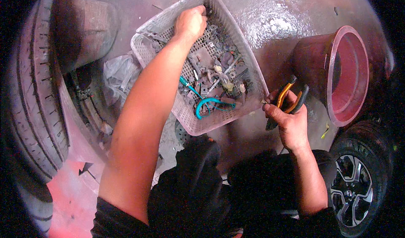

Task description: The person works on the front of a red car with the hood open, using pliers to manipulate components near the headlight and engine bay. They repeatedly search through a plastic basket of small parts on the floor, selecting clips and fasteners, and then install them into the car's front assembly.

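A pale plastic basket [198, 130] with a perforated bottom holds loose metal bits, nuts, washers and small fittings. My left hand [192, 23] reaches into its far end, fingers curled together by the far wall. A dark bit shows beside the fingertips, but what they grip is hidden. Beside the basket's near right corner, my right hand [291, 120] is closed on pliers with yellow-and-black handles [285, 93]. Its thumb and forefinger meet near the rim, where something tiny may be pinched. Inside the basket lies a teal coiled cord [202, 107], with a teal-handled tool [184, 82] partly behind my left forearm.
A reddish bucket [312, 56] lies on its side to the right, mouth facing right. Below it is a wheel with a black and silver rim [352, 183]. A large tyre [36, 82] stands at the left. Crumpled clear plastic [120, 73] lies beside the basket.
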Demonstrator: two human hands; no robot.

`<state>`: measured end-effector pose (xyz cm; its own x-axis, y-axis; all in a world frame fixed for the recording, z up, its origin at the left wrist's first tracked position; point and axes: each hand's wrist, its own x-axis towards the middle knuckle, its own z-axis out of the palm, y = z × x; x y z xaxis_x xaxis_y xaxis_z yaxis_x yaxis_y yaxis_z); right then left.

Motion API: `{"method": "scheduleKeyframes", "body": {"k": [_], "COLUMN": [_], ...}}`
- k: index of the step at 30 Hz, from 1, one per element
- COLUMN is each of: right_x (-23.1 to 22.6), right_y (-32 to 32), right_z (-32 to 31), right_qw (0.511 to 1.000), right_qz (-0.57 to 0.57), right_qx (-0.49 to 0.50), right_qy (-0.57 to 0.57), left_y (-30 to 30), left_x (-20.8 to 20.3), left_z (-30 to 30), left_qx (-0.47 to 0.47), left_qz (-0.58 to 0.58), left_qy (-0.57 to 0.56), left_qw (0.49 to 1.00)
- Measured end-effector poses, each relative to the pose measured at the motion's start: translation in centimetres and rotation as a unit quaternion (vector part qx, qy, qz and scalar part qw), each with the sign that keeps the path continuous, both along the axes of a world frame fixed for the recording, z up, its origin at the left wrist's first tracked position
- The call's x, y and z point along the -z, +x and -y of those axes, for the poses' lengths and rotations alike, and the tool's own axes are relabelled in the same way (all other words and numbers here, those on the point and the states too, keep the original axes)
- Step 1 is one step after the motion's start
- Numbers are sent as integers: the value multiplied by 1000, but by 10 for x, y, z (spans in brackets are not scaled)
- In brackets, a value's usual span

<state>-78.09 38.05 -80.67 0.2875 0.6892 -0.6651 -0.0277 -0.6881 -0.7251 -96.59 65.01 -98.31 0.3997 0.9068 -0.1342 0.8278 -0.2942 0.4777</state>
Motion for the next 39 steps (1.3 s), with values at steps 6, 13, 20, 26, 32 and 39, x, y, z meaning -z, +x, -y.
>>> {"method": "scheduleKeyframes", "body": {"k": [6, 13, 20, 26, 32, 39], "right_x": [0, -1, -6, -3, -4, -3], "right_y": [-3, -7, -4, 1, -2, -1], "right_z": [0, -2, -6, -4, -5, -1], "right_qw": [1000, 1000, 1000, 1000, 999, 1000], "right_qz": [-17, -23, -29, -21, -30, -5], "right_qx": [18, 9, -3, 7, -10, 3], "right_qy": [17, 9, -5, -6, -21, 22], "left_y": [-19, -24, -17, -13, -2, -19], "left_x": [-2, -11, -12, -19, -23, -16], "left_z": [3, 25, 26, 35, 38, 36], "left_qx": [-50, 110, 87, 91, 130, 141], "left_qz": [83, 9, -46, 35, -26, -7], "left_qy": [-34, 42, 2, -25, -83, -54], "left_qw": [995, 993, 995, 995, 988, 989]}}
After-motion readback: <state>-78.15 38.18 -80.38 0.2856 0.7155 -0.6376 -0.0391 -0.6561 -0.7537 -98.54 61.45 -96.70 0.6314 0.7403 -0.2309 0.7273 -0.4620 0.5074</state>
